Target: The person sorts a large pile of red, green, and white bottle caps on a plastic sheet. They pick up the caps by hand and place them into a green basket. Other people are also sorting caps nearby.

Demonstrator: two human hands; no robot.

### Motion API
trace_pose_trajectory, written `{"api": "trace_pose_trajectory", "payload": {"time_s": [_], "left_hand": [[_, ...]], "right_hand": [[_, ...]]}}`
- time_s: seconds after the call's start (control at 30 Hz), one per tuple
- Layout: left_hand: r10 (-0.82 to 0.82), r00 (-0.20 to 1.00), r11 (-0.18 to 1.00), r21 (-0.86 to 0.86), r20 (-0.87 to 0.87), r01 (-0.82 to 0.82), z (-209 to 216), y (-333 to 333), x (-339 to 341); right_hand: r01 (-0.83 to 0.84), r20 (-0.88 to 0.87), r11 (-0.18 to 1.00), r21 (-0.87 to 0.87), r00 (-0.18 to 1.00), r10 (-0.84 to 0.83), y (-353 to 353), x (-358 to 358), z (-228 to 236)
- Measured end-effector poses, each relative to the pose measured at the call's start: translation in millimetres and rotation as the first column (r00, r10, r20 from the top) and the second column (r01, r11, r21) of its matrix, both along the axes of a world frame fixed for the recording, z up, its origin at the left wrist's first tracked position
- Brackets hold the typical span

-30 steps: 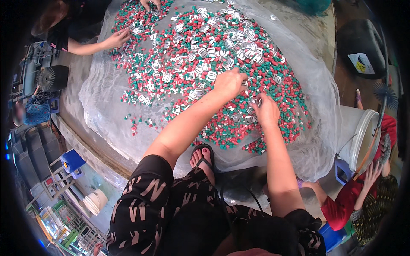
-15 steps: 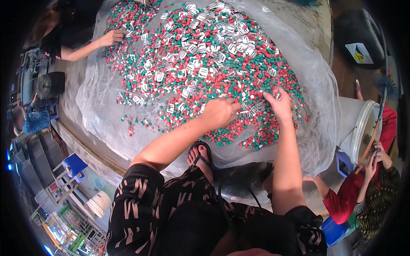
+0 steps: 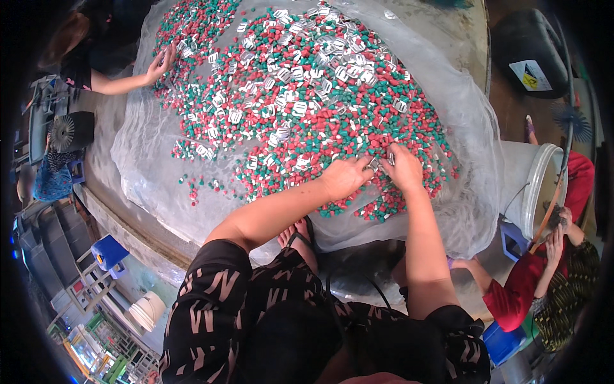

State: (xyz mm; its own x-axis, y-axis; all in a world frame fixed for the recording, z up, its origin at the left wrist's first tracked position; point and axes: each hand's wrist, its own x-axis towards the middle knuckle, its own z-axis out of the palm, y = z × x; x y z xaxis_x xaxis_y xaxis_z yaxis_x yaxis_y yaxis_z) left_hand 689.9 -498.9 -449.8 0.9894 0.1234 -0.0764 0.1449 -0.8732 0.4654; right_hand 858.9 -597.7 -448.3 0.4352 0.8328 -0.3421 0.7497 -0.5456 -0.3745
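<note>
Fingers bent, my left hand (image 3: 345, 179) pinches a silvery metal buckle (image 3: 372, 164) at the near side of a wide pile. Close beside it on the right, my right hand (image 3: 404, 169) is closed on another small metal buckle (image 3: 391, 157), partly hidden by the fingers. Beneath both hands lie many small red, green and white cone-shaped pieces (image 3: 332, 131). Flat slotted metal buckles (image 3: 299, 109) are scattered among them, thickest toward the far right of the pile. Everything rests on a whitish mesh sheet (image 3: 470, 121).
At the far left another person's hand (image 3: 161, 64) is over the same pile. A white bucket (image 3: 534, 185) stands at the right, beside people in red and patterned clothes. A black jerrycan (image 3: 531, 54) is at the far right. Blue stools (image 3: 110, 253) stand at lower left.
My hands have come closer together, the right one moving left and slightly nearer. Buckles that lay between them are no longer on that spot. The other person's hand at left has lifted and turned.
</note>
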Motion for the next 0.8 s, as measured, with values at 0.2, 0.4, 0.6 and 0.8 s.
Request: {"api": "trace_pose_trajectory", "payload": {"time_s": [0.2,0.4,0.6,0.8], "left_hand": [[0.277,0.939,0.796,-0.499,-0.202,-0.342,10.7,16.3,6.6],[0.327,0.893,0.073,-0.933,-0.31,-0.351,41.7,52.2,32.0],[0.455,0.729,-0.701,-0.711,-0.511,-0.061,65.8,24.4,95.8],[0.724,0.682,-0.556,-0.499,0.102,0.665,-9.7,-9.4,161.9]], "right_hand": [[0.342,-0.828,0.901,-0.268,0.396,-0.397,0.1,54.5,2.6],[0.327,-0.909,0.88,-0.346,0.114,-0.4,7.4,97.0,86.4],[0.332,-0.479,0.722,0.608,0.878,0.0,44.1,52.1,136.3],[-0.104,0.122,0.565,0.818,0.993,0.005,61.4,42.4,150.1]]}}
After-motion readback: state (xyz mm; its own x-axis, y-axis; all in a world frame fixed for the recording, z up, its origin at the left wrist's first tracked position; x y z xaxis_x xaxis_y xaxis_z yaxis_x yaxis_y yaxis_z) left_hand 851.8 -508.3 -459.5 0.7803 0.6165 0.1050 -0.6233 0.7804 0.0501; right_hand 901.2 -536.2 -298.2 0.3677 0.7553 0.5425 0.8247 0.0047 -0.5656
